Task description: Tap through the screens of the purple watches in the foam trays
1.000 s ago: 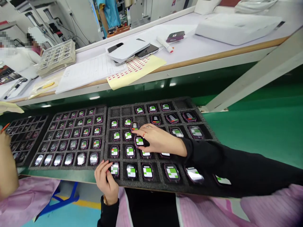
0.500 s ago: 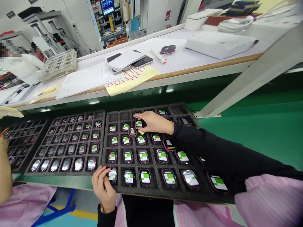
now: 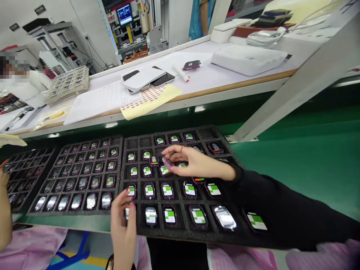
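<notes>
My right hand (image 3: 197,163) pinches a purple-cased smartwatch (image 3: 167,162) between thumb and fingers, tilted and raised above the middle of a black foam tray (image 3: 146,141). Several smartwatches with green-and-white screens lie in the tray's compartments. A watch with a dark screen and a coloured bar (image 3: 154,160) rests across a divider just left of the held one. At the tray's front left corner, my left hand (image 3: 122,225) is open, thumb and fingers apart, over a watch it partly covers. My right forearm hides part of the tray's right side.
A second watch tray (image 3: 108,165) stands to the left, with a darker tray (image 3: 26,161) beyond it and a co-worker's arm (image 3: 5,210) at its edge. On the shelf behind lie phones (image 3: 163,79), a marker (image 3: 181,73), papers (image 3: 98,93) and a white box (image 3: 249,58). A slanted white post (image 3: 270,95) stands at right.
My right hand has drawn back toward me from the upper rows, lifting a smartwatch out. My left hand has come off the tray's front corner and opened. The view has shifted slightly.
</notes>
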### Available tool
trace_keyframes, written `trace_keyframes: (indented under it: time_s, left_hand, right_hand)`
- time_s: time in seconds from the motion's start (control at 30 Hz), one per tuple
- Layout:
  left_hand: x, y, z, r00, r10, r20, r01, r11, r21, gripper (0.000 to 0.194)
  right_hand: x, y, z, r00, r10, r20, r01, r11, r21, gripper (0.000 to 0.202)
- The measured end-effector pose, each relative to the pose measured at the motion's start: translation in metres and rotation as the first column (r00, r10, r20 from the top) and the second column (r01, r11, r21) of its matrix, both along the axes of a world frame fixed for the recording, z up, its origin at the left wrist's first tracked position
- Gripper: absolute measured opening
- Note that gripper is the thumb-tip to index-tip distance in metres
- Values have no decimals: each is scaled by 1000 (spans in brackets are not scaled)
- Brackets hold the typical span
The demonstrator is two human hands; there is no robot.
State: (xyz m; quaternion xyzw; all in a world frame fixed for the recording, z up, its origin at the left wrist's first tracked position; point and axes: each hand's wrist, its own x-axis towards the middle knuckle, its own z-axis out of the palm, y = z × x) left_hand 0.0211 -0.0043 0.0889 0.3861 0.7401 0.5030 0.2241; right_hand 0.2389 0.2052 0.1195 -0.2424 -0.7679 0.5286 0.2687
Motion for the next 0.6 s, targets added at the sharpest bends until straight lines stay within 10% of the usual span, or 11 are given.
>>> trace_keyframes:
  time_s: [0.17, 0.47, 0.6]
  left_hand:
    - [36, 35, 8, 681, -448, 579, 479, 871, 110, 72]
    - [64, 60, 11, 541, -518, 663, 515, 827, 227, 66]
    - [68, 63, 9, 521, -465, 716, 462, 859, 221, 69]
  right_hand:
    - [5, -44, 11, 998, 62, 30, -69, 936, 345, 51]
    - [31, -64, -14, 995, 50, 91, -76, 945, 318, 61]
    - [41, -61, -21, 999, -27, 41, 23, 997, 79, 23]
